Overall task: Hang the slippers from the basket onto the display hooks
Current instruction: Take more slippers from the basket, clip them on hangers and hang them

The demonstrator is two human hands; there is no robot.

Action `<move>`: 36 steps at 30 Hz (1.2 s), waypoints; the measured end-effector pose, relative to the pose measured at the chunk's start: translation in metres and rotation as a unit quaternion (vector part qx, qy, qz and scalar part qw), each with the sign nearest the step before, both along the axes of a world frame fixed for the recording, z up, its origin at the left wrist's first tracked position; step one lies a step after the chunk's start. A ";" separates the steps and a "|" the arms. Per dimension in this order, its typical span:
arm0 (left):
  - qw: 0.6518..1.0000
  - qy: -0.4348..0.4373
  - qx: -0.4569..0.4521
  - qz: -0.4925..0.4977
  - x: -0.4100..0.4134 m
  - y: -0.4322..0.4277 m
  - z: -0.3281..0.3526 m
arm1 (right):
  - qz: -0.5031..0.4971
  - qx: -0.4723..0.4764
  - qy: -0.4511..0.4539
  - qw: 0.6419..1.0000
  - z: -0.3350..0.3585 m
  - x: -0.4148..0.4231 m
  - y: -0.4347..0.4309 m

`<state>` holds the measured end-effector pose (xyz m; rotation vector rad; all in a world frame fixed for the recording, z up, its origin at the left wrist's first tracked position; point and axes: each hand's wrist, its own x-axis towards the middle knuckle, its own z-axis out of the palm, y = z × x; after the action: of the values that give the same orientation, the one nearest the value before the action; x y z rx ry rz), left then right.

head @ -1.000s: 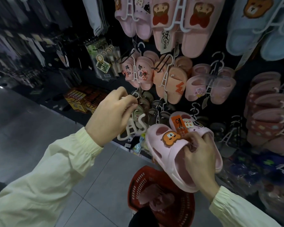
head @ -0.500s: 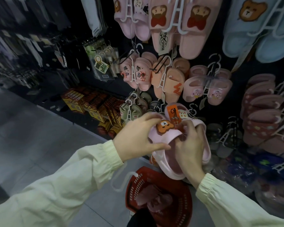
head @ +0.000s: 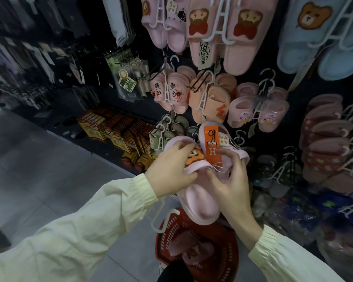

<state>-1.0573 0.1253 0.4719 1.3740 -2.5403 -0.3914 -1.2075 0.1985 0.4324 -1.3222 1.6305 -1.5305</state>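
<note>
Head view: left hand and right hand grip pink slippers, white hanger seemingly half hidden beneath.

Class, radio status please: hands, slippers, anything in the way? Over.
Left hand and right hand both gripping pink rubber slipper pair. Not hung yet. White plastic hanger dangles below left wrist.

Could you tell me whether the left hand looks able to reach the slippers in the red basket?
Probably not yet: the left hand and the right hand both grip the pink slippers, held above the red basket. Once freed, the basket slippers lie open below.
</note>
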 end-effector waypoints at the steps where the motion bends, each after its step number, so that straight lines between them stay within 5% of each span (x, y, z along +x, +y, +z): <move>1: 1.000 0.006 0.004 0.000 0.001 -0.002 -0.001 | 0.017 -0.002 -0.001 1.000 0.000 0.000 0.001; 12: 0.997 0.022 0.078 0.007 0.006 -0.022 -0.016 | 0.110 0.023 0.105 0.988 -0.005 0.004 0.013; 26: 0.986 0.133 0.095 0.030 -0.009 -0.015 -0.015 | 0.002 0.040 0.258 0.965 -0.020 0.021 0.007; 36: 0.990 0.098 0.087 0.043 -0.013 -0.012 -0.008 | 0.003 0.083 0.274 0.958 -0.025 0.024 0.013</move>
<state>-1.0707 0.1131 0.4638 1.4223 -2.3257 -0.7098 -1.1830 0.2117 0.4078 -1.7523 2.0249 -1.0390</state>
